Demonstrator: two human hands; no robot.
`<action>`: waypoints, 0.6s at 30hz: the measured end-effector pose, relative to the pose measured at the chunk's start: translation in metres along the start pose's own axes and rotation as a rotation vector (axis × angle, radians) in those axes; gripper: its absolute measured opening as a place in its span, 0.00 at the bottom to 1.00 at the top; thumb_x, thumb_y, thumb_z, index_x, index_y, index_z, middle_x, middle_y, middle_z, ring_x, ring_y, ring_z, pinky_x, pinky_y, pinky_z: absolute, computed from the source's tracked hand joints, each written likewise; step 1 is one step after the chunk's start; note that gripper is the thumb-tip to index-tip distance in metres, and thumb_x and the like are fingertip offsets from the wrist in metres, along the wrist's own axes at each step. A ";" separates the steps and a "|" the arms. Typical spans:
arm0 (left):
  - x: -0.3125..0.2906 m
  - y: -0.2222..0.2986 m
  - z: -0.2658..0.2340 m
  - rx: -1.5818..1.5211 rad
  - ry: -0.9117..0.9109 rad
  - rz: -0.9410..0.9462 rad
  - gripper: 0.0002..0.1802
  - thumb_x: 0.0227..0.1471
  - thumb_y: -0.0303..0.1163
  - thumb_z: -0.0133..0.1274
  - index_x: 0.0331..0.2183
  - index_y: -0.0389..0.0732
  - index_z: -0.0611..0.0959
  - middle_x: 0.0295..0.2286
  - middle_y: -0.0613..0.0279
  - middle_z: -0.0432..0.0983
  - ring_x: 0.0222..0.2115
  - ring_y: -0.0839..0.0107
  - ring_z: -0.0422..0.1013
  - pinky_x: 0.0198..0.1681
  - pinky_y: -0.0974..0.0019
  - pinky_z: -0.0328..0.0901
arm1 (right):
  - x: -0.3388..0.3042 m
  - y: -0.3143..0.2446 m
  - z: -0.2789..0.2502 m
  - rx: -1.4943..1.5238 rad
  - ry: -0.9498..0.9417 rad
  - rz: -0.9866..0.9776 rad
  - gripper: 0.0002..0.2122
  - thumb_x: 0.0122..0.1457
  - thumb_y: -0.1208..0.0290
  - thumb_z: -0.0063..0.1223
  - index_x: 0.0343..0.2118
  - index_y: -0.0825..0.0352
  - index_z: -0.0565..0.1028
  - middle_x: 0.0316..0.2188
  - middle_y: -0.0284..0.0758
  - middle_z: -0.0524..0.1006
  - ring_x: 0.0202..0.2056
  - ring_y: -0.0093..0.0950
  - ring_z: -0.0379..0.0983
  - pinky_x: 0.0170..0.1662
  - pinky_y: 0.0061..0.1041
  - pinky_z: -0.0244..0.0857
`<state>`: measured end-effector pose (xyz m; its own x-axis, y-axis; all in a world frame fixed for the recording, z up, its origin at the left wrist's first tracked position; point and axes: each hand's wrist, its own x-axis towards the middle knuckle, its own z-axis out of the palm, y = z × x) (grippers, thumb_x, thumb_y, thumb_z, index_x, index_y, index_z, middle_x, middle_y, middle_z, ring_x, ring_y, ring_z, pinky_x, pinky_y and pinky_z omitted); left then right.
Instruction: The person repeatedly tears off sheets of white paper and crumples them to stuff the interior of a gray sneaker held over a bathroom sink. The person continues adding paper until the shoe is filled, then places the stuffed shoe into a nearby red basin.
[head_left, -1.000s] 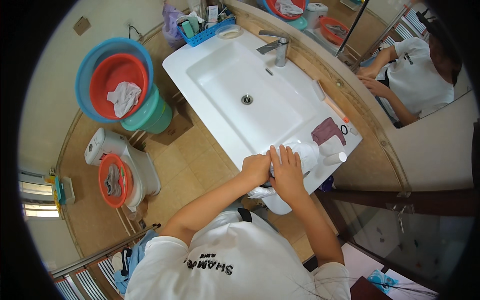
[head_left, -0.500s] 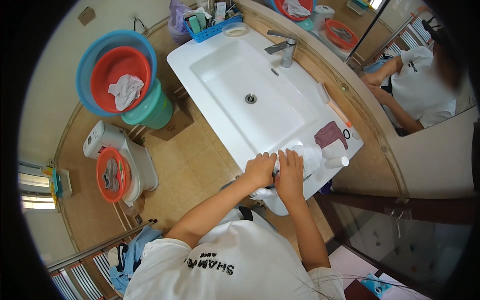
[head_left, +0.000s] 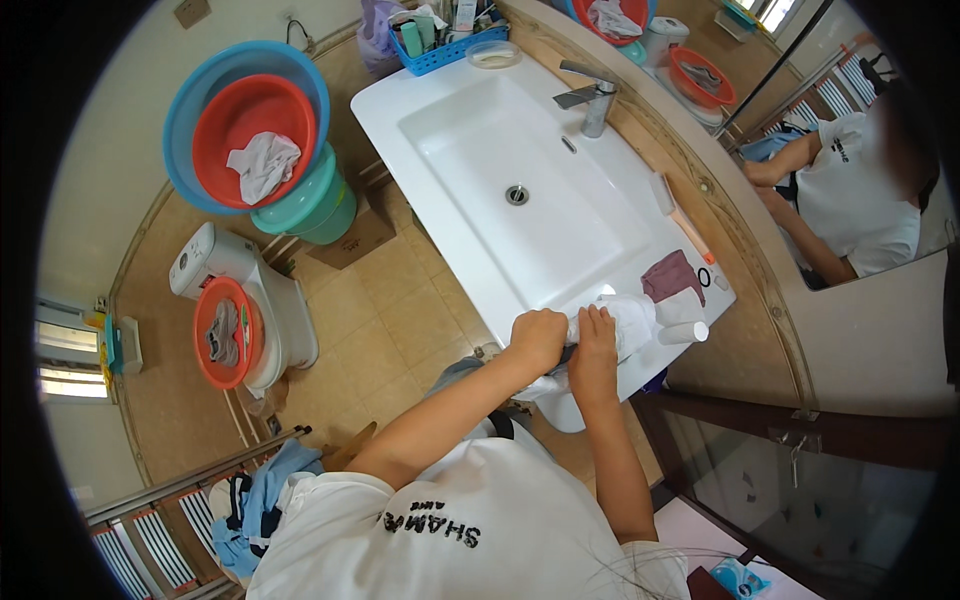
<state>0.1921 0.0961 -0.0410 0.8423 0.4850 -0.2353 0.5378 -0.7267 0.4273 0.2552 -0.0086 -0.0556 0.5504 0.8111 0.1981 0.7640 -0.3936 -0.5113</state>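
Note:
Across the near right corner of the white washbasin [head_left: 440,105] lies a bunched white cloth [head_left: 632,325], with part of it hanging over the front edge. My left hand [head_left: 538,338] is closed in a fist on its left part. Close beside it, my right hand [head_left: 595,352] grips the cloth with its fingers together; a dark patch shows between the hands. What lies under my palms is hidden. A white cylindrical bottle [head_left: 683,332] rests just right of the cloth, and a folded mauve cloth [head_left: 672,276] lies behind it.
An orange-handled brush [head_left: 690,232] and a chrome tap [head_left: 596,105] line the basin's back. A blue basket [head_left: 447,55] of toiletries stands at the far left corner. Stacked tubs include a red basin [head_left: 212,115]; an orange basin [head_left: 204,350] sits on the toilet [head_left: 290,315].
My right fingers, stretched out on the white cloth before, are now more bent and drawn together. My left fist has turned slightly on the cloth. The whole view has shifted a little.

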 end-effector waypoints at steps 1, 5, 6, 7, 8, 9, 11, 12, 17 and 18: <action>0.000 0.001 0.002 -0.002 0.007 -0.002 0.04 0.33 0.25 0.55 0.20 0.37 0.81 0.22 0.47 0.77 0.27 0.54 0.75 0.30 0.56 0.70 | -0.001 0.002 0.000 0.007 0.003 0.004 0.23 0.45 0.89 0.44 0.49 0.76 0.65 0.52 0.53 0.64 0.57 0.49 0.55 0.61 0.44 0.45; 0.001 -0.002 0.005 -0.016 0.011 0.014 0.06 0.33 0.27 0.56 0.22 0.37 0.80 0.22 0.48 0.76 0.26 0.54 0.75 0.29 0.56 0.69 | 0.000 0.004 -0.009 0.131 -0.050 0.018 0.28 0.43 0.87 0.51 0.52 0.70 0.64 0.55 0.48 0.62 0.59 0.47 0.52 0.62 0.45 0.42; 0.001 -0.003 0.004 -0.023 0.006 0.024 0.07 0.34 0.27 0.56 0.23 0.37 0.80 0.22 0.48 0.76 0.26 0.53 0.75 0.29 0.56 0.69 | 0.001 -0.003 -0.016 0.139 -0.052 0.034 0.30 0.42 0.86 0.53 0.54 0.68 0.64 0.56 0.47 0.61 0.60 0.46 0.51 0.62 0.45 0.41; 0.001 -0.005 0.005 -0.025 0.018 0.029 0.10 0.34 0.28 0.57 0.26 0.37 0.78 0.22 0.49 0.76 0.26 0.53 0.75 0.29 0.56 0.69 | 0.001 -0.008 -0.022 0.146 -0.055 0.050 0.32 0.41 0.85 0.55 0.55 0.66 0.63 0.56 0.46 0.60 0.60 0.46 0.50 0.62 0.45 0.40; 0.000 -0.006 0.007 -0.028 0.030 0.037 0.13 0.34 0.28 0.57 0.28 0.37 0.77 0.22 0.49 0.76 0.26 0.53 0.74 0.28 0.56 0.69 | 0.001 -0.011 -0.027 0.139 -0.094 0.065 0.33 0.41 0.84 0.55 0.56 0.66 0.62 0.57 0.46 0.59 0.61 0.46 0.49 0.62 0.45 0.40; 0.000 -0.006 0.008 -0.032 0.042 0.046 0.16 0.34 0.29 0.58 0.31 0.37 0.76 0.22 0.50 0.76 0.26 0.52 0.74 0.28 0.56 0.69 | 0.001 -0.012 -0.032 0.132 -0.134 0.081 0.34 0.41 0.84 0.56 0.56 0.66 0.60 0.58 0.46 0.57 0.61 0.46 0.48 0.62 0.45 0.39; 0.002 -0.007 0.008 -0.047 -0.020 0.022 0.23 0.33 0.31 0.60 0.36 0.37 0.72 0.26 0.51 0.76 0.30 0.53 0.74 0.30 0.56 0.69 | -0.001 -0.010 -0.035 0.136 -0.163 0.079 0.35 0.41 0.83 0.56 0.57 0.65 0.59 0.59 0.47 0.55 0.61 0.46 0.46 0.62 0.45 0.39; 0.002 -0.007 0.007 -0.054 -0.053 0.014 0.27 0.33 0.32 0.60 0.39 0.38 0.70 0.27 0.51 0.76 0.31 0.53 0.74 0.31 0.56 0.69 | -0.003 -0.007 -0.035 0.149 -0.153 0.061 0.36 0.41 0.83 0.56 0.58 0.65 0.59 0.59 0.47 0.54 0.61 0.47 0.46 0.62 0.45 0.39; -0.004 -0.006 -0.007 -0.106 -0.128 0.060 0.38 0.32 0.35 0.63 0.47 0.41 0.65 0.36 0.55 0.74 0.40 0.56 0.71 0.38 0.55 0.67 | -0.011 0.006 -0.019 0.183 -0.064 0.005 0.34 0.41 0.82 0.53 0.57 0.64 0.59 0.59 0.50 0.53 0.60 0.51 0.46 0.61 0.50 0.38; -0.006 -0.005 -0.010 -0.128 -0.134 0.089 0.40 0.32 0.35 0.63 0.48 0.42 0.65 0.37 0.56 0.74 0.41 0.56 0.71 0.39 0.55 0.67 | -0.013 0.005 -0.021 0.187 -0.066 -0.004 0.34 0.42 0.81 0.53 0.57 0.65 0.59 0.59 0.50 0.53 0.60 0.51 0.46 0.61 0.50 0.38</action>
<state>0.1840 0.1022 -0.0330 0.8881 0.3463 -0.3021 0.4593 -0.6921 0.5568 0.2593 -0.0299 -0.0433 0.5195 0.8416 0.1478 0.6867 -0.3082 -0.6584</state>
